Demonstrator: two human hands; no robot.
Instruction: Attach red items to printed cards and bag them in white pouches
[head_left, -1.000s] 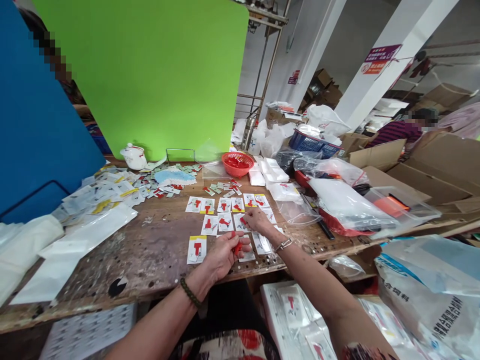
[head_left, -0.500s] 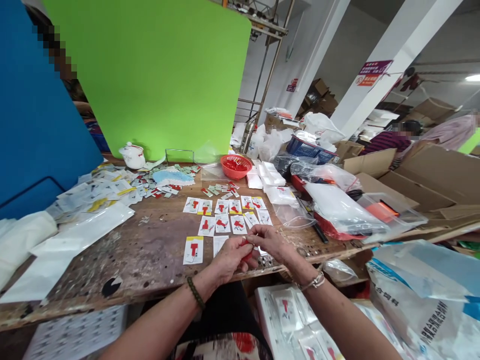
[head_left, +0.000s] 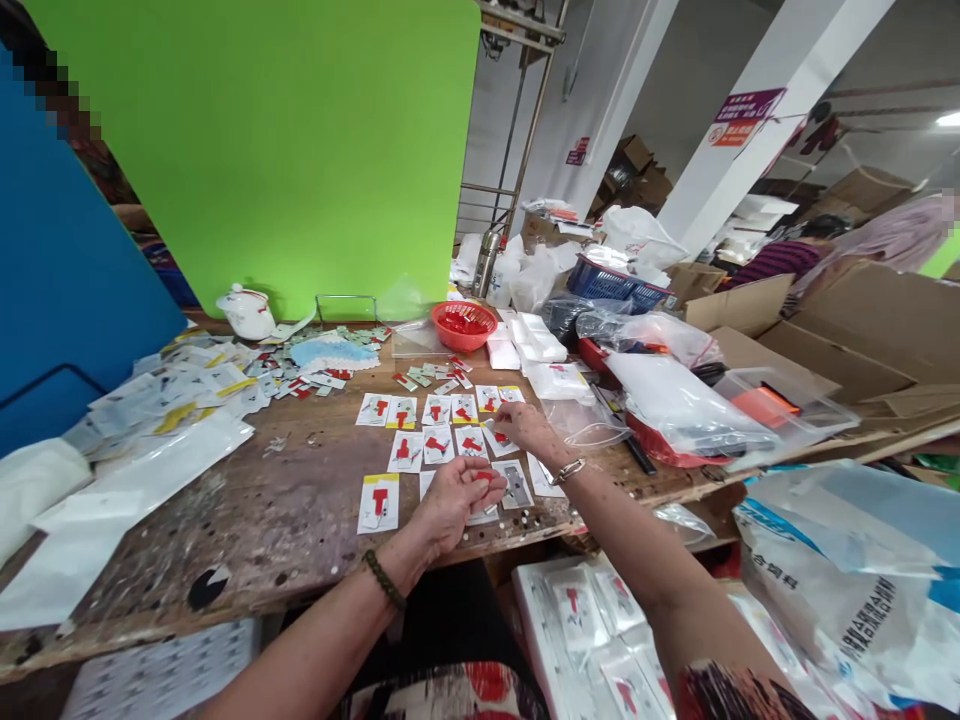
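Note:
My left hand (head_left: 450, 508) hovers over the front edge of the workbench, fingers curled around small red plastic pieces (head_left: 486, 478). Further out, my right hand (head_left: 527, 428) reaches over the rows of cards, its fingertips pinched at a small red T-shaped piece (head_left: 501, 438) on a white card. Around both hands lie several white and yellow cards, most bearing a red T-shaped piece; one such card (head_left: 379, 503) lies left of my left hand. A card with a grey strip (head_left: 515, 484) lies just right of my left fingers. My left palm is partly hidden.
A red basket (head_left: 465, 328) of red pieces stands at the back of the workbench (head_left: 300, 500). Printed sachets (head_left: 172, 390) are heaped at left. Plastic bags (head_left: 682, 410) and a clear bin (head_left: 787, 405) crowd the right. Packed bags (head_left: 574, 610) sit below the bench edge.
My hands have parted. My right hand has moved forward from my left hand to the cards, while my left has shifted slightly left and turned its fingers up. The view has shifted slightly.

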